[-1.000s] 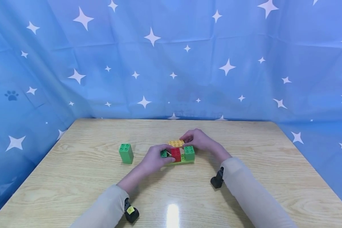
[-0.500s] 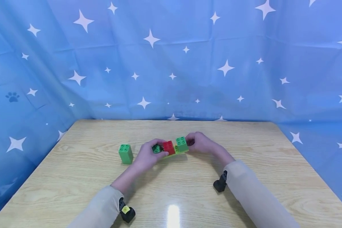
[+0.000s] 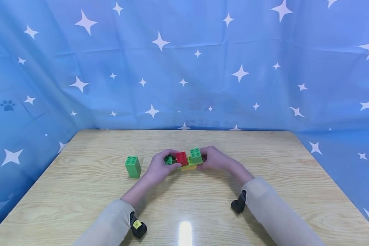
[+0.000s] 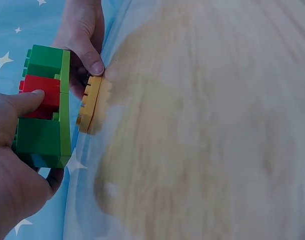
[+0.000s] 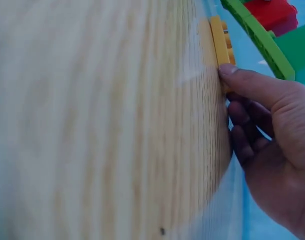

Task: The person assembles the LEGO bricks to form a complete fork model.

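My left hand [image 3: 160, 167] grips a toy brick assembly: a light green plate [image 4: 65, 107] bearing a red brick [image 4: 47, 90] between two green bricks, one of them a green brick [image 3: 196, 155] at the right end. The left thumb lies against the red brick. Just under the plate, on the table, is a flat yellow brick [image 4: 90, 105], studs up. My right hand [image 3: 215, 158] pinches the yellow brick's right end between thumb and fingers. In the right wrist view a gap shows between the yellow brick [image 5: 221, 42] and the raised plate [image 5: 262, 40].
A tall green brick stack [image 3: 133, 167] stands on the wooden table [image 3: 110, 198] left of the left hand. Behind the table's far edge hangs a blue curtain [image 3: 178, 68] with white stars. A black camera is strapped on each wrist.
The left hand has raised the brick assembly off the table and shifted it left. The yellow brick, behind the assembly before, is now beneath it, with the right hand at its end.
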`<state>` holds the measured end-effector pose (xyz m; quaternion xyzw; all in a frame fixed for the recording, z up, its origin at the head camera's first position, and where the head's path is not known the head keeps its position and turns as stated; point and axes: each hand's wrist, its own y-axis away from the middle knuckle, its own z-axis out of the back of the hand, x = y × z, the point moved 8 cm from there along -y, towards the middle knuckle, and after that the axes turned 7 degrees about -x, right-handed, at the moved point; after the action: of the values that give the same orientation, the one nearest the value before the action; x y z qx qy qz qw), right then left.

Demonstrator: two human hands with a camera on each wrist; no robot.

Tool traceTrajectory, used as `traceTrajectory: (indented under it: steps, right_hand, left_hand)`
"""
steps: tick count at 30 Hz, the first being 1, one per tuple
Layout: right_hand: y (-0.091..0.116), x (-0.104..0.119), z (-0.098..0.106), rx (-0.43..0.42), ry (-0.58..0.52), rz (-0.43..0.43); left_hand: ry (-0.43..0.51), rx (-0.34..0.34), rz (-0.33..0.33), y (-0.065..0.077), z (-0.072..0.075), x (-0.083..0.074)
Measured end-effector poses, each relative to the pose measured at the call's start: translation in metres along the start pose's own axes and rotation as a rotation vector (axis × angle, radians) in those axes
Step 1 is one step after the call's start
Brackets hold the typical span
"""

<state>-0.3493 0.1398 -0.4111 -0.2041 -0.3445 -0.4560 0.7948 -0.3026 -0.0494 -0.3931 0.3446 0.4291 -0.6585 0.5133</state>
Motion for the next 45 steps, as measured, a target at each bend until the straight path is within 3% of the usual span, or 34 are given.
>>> traceTrajectory:
  steps: [9,15,28,39,45]
  right_hand:
    - [0.006,0.001,0.002,-0.014,-0.015,-0.003]
    - [0.013,0.004,0.007,-0.056,-0.117,-0.009]
    - [0.011,0.015,0.011,-0.195,-0.19,0.015]
    - [0.009,0.015,0.008,-0.212,-0.16,0.013]
    - [0.007,0.015,0.008,-0.211,-0.088,0.024]
  left_hand:
    - [0.043,0.018,-0.01,-0.003,-0.007,0.0]
    - [0.06,0.031,-0.011,-0.006,-0.01,-0.002]
    - [-0.013,0.01,0.006,-0.012,-0.015,-0.001]
    - [0.02,-0.004,0.006,-0.015,-0.017,-0.002]
    - [0.022,0.008,0.009,-0.016,-0.018,-0.002]
